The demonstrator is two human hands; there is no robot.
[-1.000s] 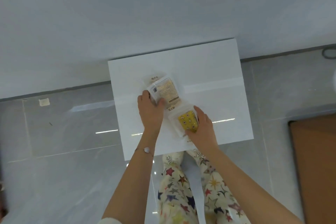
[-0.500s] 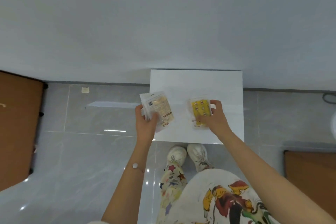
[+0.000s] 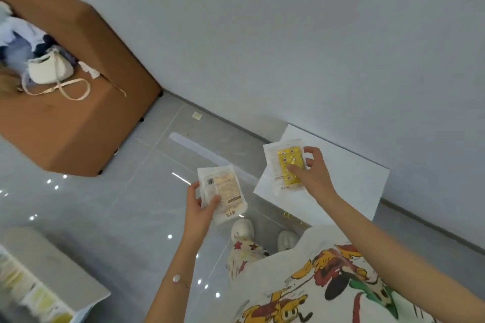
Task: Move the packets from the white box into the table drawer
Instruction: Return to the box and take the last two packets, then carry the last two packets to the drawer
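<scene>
Nearest, the left hand (image 3: 200, 208) is closed on a clear plastic packet with a beige printed label (image 3: 224, 193), thumb across its lower face, long axis running up and away over the grey floor. Just beyond, the right hand (image 3: 312, 173) pinches a clear packet with a yellow patterned insert (image 3: 287, 165) above the near-left corner of the white flat-topped table (image 3: 349, 186). No drawer opening shows; I judge it lies below the table's near edge, nearer the right hand. Far left stands a brown cabinet (image 3: 78, 123).

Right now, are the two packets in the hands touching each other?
Apart. The head view shows grey floor between the beige-label clear packet in the left hand and the yellow-print clear packet in the right hand.
</scene>
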